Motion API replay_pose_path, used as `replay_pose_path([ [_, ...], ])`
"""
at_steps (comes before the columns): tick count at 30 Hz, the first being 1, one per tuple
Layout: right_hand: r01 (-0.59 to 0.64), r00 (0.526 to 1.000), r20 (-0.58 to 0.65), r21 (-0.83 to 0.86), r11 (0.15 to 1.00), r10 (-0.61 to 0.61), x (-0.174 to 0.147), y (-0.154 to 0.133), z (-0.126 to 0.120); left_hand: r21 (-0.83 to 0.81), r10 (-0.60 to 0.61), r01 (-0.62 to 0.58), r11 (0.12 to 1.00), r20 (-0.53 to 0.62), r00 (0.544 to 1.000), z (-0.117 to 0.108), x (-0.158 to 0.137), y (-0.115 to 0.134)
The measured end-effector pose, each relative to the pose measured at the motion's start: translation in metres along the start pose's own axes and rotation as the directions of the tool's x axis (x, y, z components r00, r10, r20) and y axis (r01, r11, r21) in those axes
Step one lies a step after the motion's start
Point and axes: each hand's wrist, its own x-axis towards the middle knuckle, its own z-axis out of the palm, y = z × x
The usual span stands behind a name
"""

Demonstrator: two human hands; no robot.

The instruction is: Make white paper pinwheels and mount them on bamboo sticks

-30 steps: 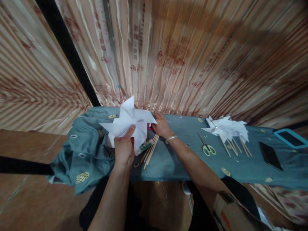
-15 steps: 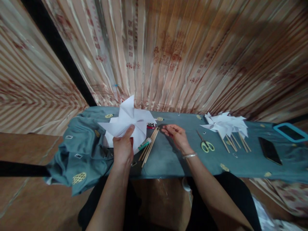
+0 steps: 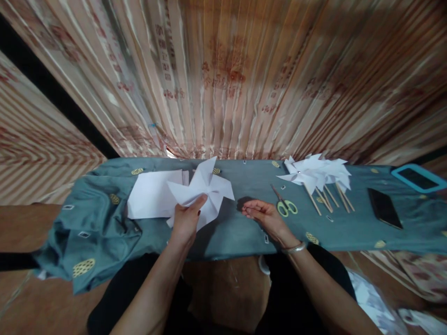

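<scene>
Right now I see the left hand pinching a white paper pinwheel, its thumb pressed near the centre. White paper sheets lie left of that grip on the cloth. Across from it, the right hand has curled fingers; I cannot tell whether they close on anything. Scissors lie just beside that hand, farther right.

This looks like a room in a home. Big pink curtains with red flowers hang at 12 o'clock. A blue-green cloth with yellow spots, like a bed sheet, lies across the middle, bunched up at 8 o'clock. Brown floor shows at 6 o'clock.
</scene>
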Motion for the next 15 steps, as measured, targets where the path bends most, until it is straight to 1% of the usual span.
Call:
replay_pose_path([
  [3,-0.009,1.000,-0.001,0.082,0.997,0.010,-0.009,-0.006,-0.007,0.058,-0.057,0.056,0.997,0.020,0.998,0.006,-0.002,-0.015],
  [6,-0.029,0.999,0.036,0.142,0.989,0.024,-0.018,-0.013,-0.011,0.143,-0.087,0.077,0.987,0.063,0.994,0.009,-0.004,-0.030],
  [11,-0.063,0.993,0.109,0.187,0.980,0.043,-0.029,-0.019,-0.011,0.265,-0.090,0.052,0.963,0.133,0.987,0.010,-0.008,-0.048],
  [15,-0.092,0.984,0.170,0.203,0.975,0.058,-0.033,-0.020,-0.011,0.308,-0.074,0.029,0.951,0.134,0.988,0.012,-0.011,-0.050],
])
